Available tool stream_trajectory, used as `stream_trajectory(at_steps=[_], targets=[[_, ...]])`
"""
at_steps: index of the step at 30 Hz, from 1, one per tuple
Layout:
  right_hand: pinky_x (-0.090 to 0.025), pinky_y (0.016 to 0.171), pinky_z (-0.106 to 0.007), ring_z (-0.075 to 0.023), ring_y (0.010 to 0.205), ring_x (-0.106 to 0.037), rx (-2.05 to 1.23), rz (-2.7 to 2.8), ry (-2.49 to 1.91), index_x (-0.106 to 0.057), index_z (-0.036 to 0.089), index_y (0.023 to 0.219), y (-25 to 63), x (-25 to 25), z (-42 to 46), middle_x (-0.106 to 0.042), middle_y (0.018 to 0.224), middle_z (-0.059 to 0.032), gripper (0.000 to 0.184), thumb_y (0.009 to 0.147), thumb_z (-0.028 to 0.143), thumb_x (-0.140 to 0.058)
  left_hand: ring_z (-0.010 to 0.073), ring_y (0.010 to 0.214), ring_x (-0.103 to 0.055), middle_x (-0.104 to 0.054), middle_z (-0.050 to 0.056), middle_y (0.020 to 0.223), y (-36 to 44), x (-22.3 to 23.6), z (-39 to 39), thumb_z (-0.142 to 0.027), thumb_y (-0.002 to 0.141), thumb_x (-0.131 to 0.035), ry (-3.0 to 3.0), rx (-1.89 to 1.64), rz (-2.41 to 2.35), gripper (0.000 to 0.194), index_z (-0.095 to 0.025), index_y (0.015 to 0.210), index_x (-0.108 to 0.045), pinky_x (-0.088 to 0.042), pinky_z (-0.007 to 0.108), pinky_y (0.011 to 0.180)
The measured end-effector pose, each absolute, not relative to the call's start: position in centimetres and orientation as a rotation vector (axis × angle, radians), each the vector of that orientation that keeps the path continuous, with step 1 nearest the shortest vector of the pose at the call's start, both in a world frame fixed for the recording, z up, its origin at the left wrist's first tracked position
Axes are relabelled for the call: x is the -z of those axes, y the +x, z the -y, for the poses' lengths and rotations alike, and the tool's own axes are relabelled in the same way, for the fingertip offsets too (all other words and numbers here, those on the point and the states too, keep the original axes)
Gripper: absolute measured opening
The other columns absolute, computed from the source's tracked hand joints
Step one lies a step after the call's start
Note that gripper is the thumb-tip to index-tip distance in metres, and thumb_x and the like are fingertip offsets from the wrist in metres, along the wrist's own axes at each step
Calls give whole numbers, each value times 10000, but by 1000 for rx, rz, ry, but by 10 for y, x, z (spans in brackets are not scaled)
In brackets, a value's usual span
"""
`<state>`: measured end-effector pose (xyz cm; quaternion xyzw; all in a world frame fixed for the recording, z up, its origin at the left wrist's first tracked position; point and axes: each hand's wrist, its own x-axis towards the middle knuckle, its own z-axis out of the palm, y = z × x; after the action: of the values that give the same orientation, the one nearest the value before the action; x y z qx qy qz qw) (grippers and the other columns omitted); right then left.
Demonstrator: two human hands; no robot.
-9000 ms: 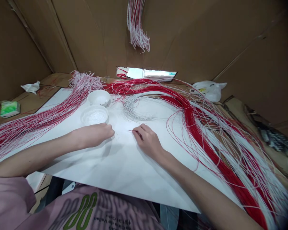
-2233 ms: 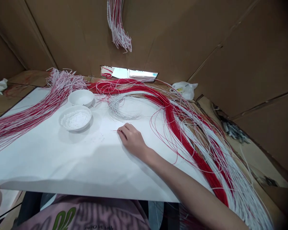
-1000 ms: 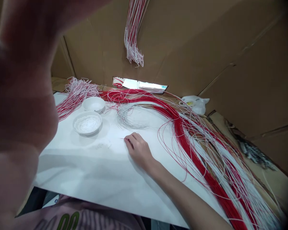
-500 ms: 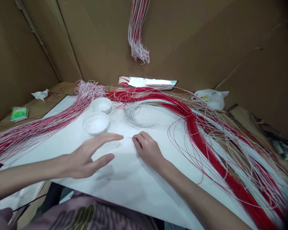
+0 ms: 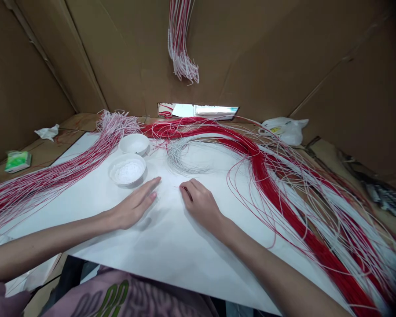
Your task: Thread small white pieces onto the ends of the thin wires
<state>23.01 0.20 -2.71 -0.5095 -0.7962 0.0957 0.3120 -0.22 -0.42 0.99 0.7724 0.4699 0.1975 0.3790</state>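
Observation:
My right hand (image 5: 201, 202) rests over the white board (image 5: 171, 259) with its fingertips pinched on a thin red thread (image 5: 177, 187). A short end of the thread sticks out to the left of the fingers. Apart from it, on the left, my left hand (image 5: 132, 209) has its fingers stretched out and the thumb near them, holding nothing visible. Just beyond the left hand stands a white bowl (image 5: 111, 176) with white granular contents, which I cannot name exactly. A second white bowl (image 5: 134, 143) sits behind it. Loose pale strands (image 5: 176, 160) curve across the board beyond the right hand.
A large bundle of red and white cords (image 5: 264, 180) sweeps down the right side. Another red-and-white bundle (image 5: 75, 165) lies at left, and a third (image 5: 183, 48) hangs on the cardboard wall (image 5: 257, 57). A plastic bag (image 5: 288, 130) and a green tissue pack (image 5: 18, 161) lie behind.
My left hand has drawn back from the thread end toward the left, and its thumb has come closer to the fingers. The right hand still pinches the thread. The view has shifted slightly.

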Motion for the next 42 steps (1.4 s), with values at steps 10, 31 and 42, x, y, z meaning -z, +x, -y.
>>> stream_trajectory(at_steps=[10, 31, 42], targets=[[-391, 625, -262, -141, 728, -598, -241, 2107, -1437, -599, 200, 886, 228, 26, 2, -610, 890, -13, 88, 931, 199, -523, 252, 1324, -469, -523, 121, 1413, 23, -17, -2, -524, 988, -271, 1662, -671, -1000, 512, -199, 1325, -477, -354, 407, 1117], [-405, 615, -223, -113, 725, -614, -316, 2170, -1252, -625, 182, 876, 227, 22, 8, -631, 878, -15, 88, 899, 164, -542, 227, 1035, -605, -601, 108, 1191, 39, 6, -12, -462, 976, -401, 1458, -866, -927, 357, -180, 1107, -576, -472, 379, 917], [-388, 583, -228, -120, 675, -571, -287, 2237, -1125, -590, 169, 847, 225, 21, 11, -614, 841, -25, 76, 860, 140, -520, 190, 929, -619, -611, 53, 982, 50, 20, -14, -419, 954, -460, 1343, -965, -927, 278, -181, 966, -601, -511, 308, 799]])
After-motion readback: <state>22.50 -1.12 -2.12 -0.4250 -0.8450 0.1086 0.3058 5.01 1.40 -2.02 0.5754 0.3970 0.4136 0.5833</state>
